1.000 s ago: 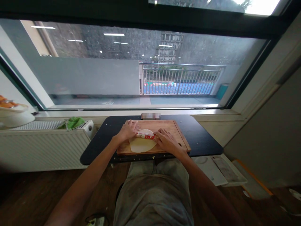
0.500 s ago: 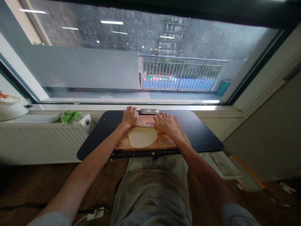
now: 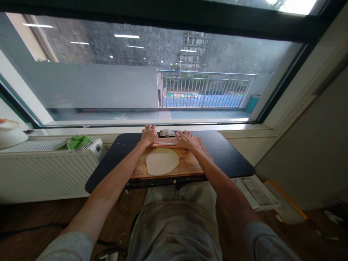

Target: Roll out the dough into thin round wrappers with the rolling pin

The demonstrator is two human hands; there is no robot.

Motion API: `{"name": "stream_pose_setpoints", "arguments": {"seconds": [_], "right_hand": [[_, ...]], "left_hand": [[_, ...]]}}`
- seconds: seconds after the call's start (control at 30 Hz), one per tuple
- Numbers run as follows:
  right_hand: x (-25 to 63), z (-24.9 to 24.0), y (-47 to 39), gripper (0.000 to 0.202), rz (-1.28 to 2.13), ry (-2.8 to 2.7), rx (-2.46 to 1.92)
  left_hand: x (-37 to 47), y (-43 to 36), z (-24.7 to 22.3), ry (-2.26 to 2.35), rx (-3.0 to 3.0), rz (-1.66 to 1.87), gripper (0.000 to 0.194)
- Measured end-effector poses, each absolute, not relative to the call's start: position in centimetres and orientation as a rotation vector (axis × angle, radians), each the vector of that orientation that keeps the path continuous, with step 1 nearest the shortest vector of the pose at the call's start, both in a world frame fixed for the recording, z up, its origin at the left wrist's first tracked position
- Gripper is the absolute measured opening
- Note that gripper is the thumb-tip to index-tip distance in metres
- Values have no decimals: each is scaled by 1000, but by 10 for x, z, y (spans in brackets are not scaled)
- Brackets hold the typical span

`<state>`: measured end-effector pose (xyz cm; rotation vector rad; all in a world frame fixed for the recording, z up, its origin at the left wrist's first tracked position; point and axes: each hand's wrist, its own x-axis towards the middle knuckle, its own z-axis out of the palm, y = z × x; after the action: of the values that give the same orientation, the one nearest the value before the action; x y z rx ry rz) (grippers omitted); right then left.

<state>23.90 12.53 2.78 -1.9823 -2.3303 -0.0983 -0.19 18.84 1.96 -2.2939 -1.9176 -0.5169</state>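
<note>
A flat, pale sheet of dough (image 3: 162, 161), roughly round, lies on a wooden board (image 3: 190, 164). Just beyond its far edge a wooden rolling pin (image 3: 166, 144) with a white and red label lies crosswise. My left hand (image 3: 149, 134) is closed over the pin's left end, fingers bent. On the right end rests my right hand (image 3: 186, 139), its fingers curved over the pin. Both hands partly hide the pin's ends. Behind the pin a small flat object with a pictured top (image 3: 170, 133), perhaps a phone or box, lies at the board's far side.
The board lies on a dark table (image 3: 228, 156) against the window sill (image 3: 130, 129). To the left stands a white radiator (image 3: 49, 172) with a green cloth (image 3: 78, 142) and a white container (image 3: 12, 134). A white tray-like piece (image 3: 258, 194) sits low at the right.
The view has tipped up a little. The rolling pin has turned, its label showing differently, and sits slightly farther from the dough. Both hands stay at its ends.
</note>
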Motion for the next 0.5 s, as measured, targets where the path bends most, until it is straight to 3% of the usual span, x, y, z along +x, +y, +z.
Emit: {"name": "stream_pose_setpoints", "arguments": {"seconds": [0.2,0.5], "right_hand": [[239,21,116,59,-126,-2345,-1933],[237,13,106,58,-203,-2317,-1868]], "left_hand": [[-8,181,8,-2016,-2332,-396,47],[-12,165,6,-1970,-2276,-494,49]]}}
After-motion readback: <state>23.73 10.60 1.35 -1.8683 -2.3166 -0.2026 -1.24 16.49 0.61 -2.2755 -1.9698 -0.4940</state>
